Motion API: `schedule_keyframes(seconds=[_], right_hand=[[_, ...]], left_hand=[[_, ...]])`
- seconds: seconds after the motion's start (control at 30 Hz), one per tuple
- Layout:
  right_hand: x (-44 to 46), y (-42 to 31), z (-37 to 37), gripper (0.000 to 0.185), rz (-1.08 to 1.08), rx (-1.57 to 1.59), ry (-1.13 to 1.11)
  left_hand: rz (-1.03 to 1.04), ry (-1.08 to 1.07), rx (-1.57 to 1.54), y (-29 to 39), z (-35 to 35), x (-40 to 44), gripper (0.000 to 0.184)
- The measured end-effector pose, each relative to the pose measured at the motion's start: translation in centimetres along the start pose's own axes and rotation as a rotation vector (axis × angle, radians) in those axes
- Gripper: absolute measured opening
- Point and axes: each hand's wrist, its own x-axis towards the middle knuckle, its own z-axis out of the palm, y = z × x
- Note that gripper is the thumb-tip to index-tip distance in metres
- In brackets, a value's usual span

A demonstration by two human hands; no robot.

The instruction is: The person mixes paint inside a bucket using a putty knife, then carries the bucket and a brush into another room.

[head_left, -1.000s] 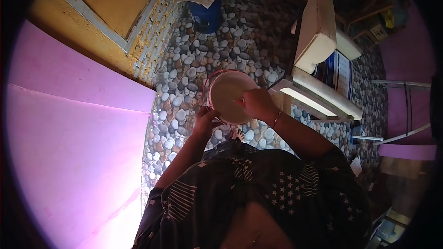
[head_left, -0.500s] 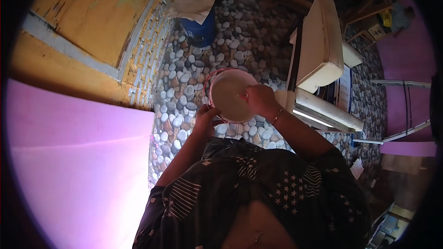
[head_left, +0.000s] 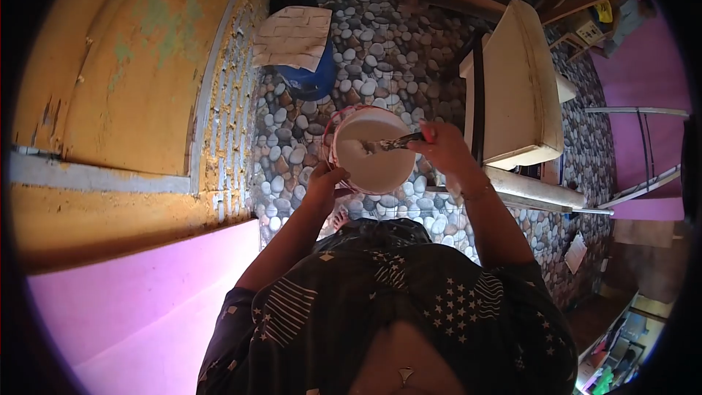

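A whitish bucket (head_left: 404,170) with a red rim and handle is held in front of my body, with pale, smooth material (head_left: 369,172) inside. My left hand (head_left: 323,181) grips the bucket's near-left rim, thumb over the edge. Closed around the dark, red-ended handle of a putty knife (head_left: 389,145) is my right hand (head_left: 446,149), at the bucket's right side. The knife's smeared blade reaches across the opening, its tip over or in the pale material; I cannot tell which.
A blue drum (head_left: 314,82) with a flattened sheet (head_left: 294,36) on top stands ahead-left. At right is a cream sofa (head_left: 521,88). Along the left runs a yellow wall (head_left: 157,66) with peeling, striped patches. Another person (head_left: 629,23) is at far right.
My right hand has drawn back to the right and out of the bucket, bringing the putty knife into view. My left hand keeps hold of the rim. The head view has shifted.
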Motion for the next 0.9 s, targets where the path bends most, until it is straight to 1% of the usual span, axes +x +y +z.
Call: schedule_keyframes(seconds=[0.03,0.13,0.17,0.2,0.23,0.27,0.33,0.37,0.47,0.5,0.57,0.6,0.63,0.73,0.83,0.9], right_hand=[[0.1,-0.6,-0.9,0.029,-0.030,-0.040,0.057],[-0.7,-2.9,-2.8,0.037,-0.022,-0.107,0.145],[-0.9,-2.7,-3.2,0.022,0.035,-0.173,0.091],[-0.9,-1.1,-2.2,0.019,-0.029,-0.213,0.175],[-0.6,-0.2,-2.0,0.019,-0.051,-0.246,0.147],[-0.5,0.3,-2.1,0.019,-0.069,-0.276,0.116],[1.0,0.5,-3.1,0.019,-0.080,-0.249,0.180],[1.4,0.6,-3.3,0.019,-0.073,-0.227,0.211],[3.2,0.9,-4.9,0.017,-0.066,-0.390,0.098],[3.8,1.1,-5.2,0.017,-0.035,-0.454,0.038],[5.1,0.6,-5.7,0.016,-0.069,-0.385,0.060],[5.6,0.4,-5.8,0.016,-0.083,-0.350,0.067],[6.4,0.6,-5.8,0.016,-0.045,-0.361,0.061],[9.3,0.6,-7.3,0.019,0.088,-0.365,-0.056],[12.3,2.7,-8.2,0.021,0.200,-0.233,0.113],[14.1,2.2,-8.8,0.019,0.253,-0.200,0.151]], left_hand=[[0.010,-0.017,-0.003,1.0,0.4,0.4,0.032],[-0.031,0.011,0.085,2.3,0.7,2.9,0.047],[-0.018,-0.002,0.050,3.0,1.2,3.7,0.042],[-0.005,-0.016,0.015,3.6,1.8,4.3,0.038],[0.004,-0.026,-0.022,4.0,2.4,4.9,0.033],[-0.006,-0.027,0.013,3.9,2.8,5.4,0.032],[0.007,-0.029,0.085,4.6,4.0,7.1,0.031],[0.029,-0.021,0.070,4.9,4.7,7.6,0.029],[0.009,-0.024,0.059,5.3,5.4,10.3,0.030],[0.014,-0.020,0.104,5.4,6.0,10.8,0.032],[0.021,-0.005,0.200,5.5,6.9,11.6,0.036],[0.018,-0.018,0.184,5.7,7.0,12.2,0.035],[0.012,-0.032,0.168,5.8,7.1,12.8,0.035],[-0.034,-0.031,0.131,7.0,7.6,14.6,0.034],[-0.064,-0.046,0.139,8.7,7.4,16.6,0.036],[-0.040,-0.053,0.131,10.3,7.8,17.7,0.035]])
